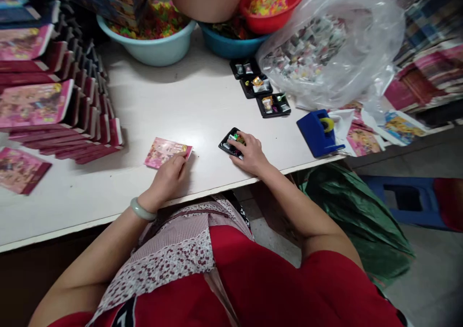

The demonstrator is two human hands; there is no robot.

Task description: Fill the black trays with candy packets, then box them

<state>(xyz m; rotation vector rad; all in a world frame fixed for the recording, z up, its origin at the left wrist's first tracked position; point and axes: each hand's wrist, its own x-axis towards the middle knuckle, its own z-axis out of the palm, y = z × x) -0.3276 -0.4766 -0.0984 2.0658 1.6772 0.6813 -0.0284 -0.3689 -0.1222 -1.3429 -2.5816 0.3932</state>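
My left hand (170, 175) grips the right end of a flat pink printed carton (161, 152), thumb on top, on the white table. To its right, my right hand (251, 154) is curled over a small black compartment tray (224, 146). Its fingertips reach among the small wrapped and coloured pieces inside, and its thumb is at the tray's near edge. The fingers partly hide the tray's contents. Behind it, three similar black trays stand in a slanting row, the nearest filled tray (274, 106) holding small packets and coloured bits.
Stacked pink cartons (32, 105) crowd the left side. Along the back are a pale blue basin (159, 52), a darker blue basin (231, 47), a red basin (285, 20) and a clear plastic bag (376, 52) of small packets. A blue tape dispenser (313, 136) sits near the front edge.
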